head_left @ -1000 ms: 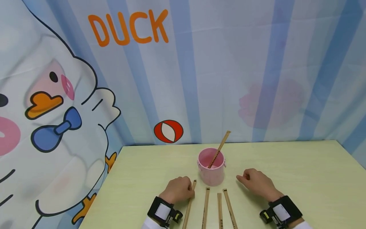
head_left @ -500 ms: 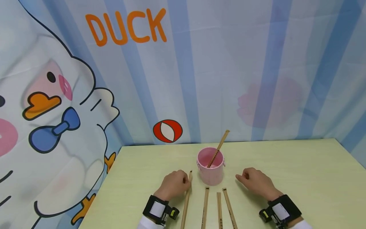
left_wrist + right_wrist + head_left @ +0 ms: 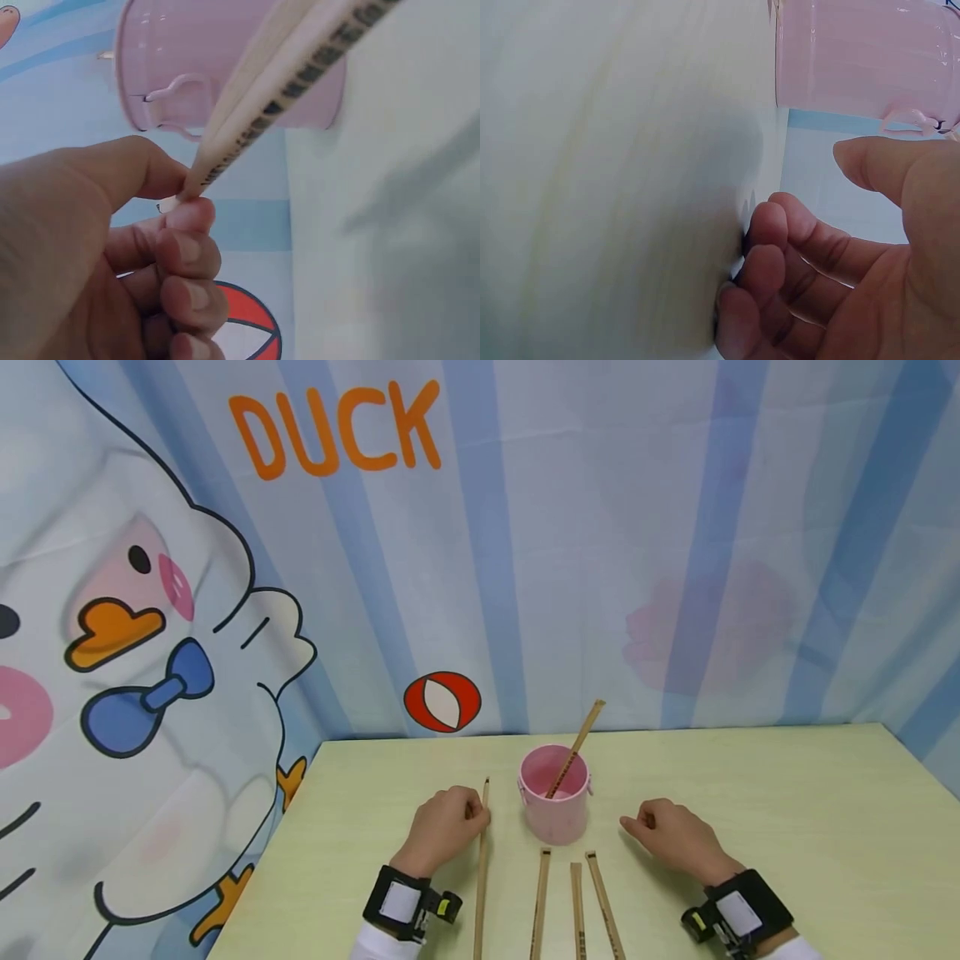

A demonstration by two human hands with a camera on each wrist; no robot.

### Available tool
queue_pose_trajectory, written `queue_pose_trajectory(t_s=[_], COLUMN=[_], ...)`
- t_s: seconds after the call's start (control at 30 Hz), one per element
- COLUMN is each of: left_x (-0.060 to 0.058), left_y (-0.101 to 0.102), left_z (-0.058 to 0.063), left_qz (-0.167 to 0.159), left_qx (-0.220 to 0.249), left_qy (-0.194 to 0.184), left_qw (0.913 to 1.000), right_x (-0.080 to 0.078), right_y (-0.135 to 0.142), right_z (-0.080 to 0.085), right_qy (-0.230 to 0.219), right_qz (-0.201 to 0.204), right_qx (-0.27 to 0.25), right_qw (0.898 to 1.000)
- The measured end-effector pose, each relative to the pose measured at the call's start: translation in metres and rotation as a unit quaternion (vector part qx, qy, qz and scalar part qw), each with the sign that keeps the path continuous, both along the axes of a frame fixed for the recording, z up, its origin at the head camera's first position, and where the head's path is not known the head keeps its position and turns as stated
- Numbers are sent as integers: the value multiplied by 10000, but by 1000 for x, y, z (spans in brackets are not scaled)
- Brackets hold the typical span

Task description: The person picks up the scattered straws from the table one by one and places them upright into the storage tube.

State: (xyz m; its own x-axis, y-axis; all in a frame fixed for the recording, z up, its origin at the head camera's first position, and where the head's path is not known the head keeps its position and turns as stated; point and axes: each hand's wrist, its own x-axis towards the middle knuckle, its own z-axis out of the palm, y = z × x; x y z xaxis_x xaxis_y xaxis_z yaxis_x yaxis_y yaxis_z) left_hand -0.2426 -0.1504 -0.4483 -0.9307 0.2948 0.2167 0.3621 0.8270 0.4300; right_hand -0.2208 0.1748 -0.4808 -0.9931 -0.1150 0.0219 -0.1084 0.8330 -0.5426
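Observation:
In the head view my left hand [image 3: 444, 827] pinches a long wooden stick [image 3: 481, 885] between thumb and index finger, near its far end. Dark printed characters run along this wooden stick [image 3: 300, 79] in the left wrist view, and the other fingers curl below the pinch. A pink bucket [image 3: 556, 818] stands upright to the right of the held stick, with one similar wooden stick [image 3: 587, 727] leaning in it and rising past its rim. On the bucket's other side my right hand [image 3: 678, 837] rests at the tabletop, fingers loosely curled [image 3: 761, 277] with nothing held.
Three more wooden sticks lie on the pale table [image 3: 825, 827] in front of the bucket: a left one [image 3: 540, 906], a middle one [image 3: 577, 910] and a right one [image 3: 604, 906]. Behind the table hangs a blue striped duck-print curtain [image 3: 562, 543].
My left hand has moved forward and slightly left with the wooden stick, which now points more directly away from me. The right hand, the bucket and the other sticks stay in place.

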Motion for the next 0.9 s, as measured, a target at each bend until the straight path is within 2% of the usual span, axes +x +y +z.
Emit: queue_pose_trajectory(t_s=[0.27,0.57,0.77,0.9], left_x=[6,8,5,3], left_y=[-5,-6,-10,-12], left_z=[22,41,51,66], left_qz=[186,466,596,624], left_qx=[264,690,1048,1315], left_qy=[590,1300,2050,2698], left_qw=[9977,9880,9713,9519], right_x=[0,-2,-2,-2], right_y=[-1,0,0,0], right_z=[1,0,-1,-2], right_qy=[-41,-28,-48,-48], right_qz=[-8,-7,-12,-21], right_qx=[-15,27,54,45], right_qw=[10000,10000,10000,10000])
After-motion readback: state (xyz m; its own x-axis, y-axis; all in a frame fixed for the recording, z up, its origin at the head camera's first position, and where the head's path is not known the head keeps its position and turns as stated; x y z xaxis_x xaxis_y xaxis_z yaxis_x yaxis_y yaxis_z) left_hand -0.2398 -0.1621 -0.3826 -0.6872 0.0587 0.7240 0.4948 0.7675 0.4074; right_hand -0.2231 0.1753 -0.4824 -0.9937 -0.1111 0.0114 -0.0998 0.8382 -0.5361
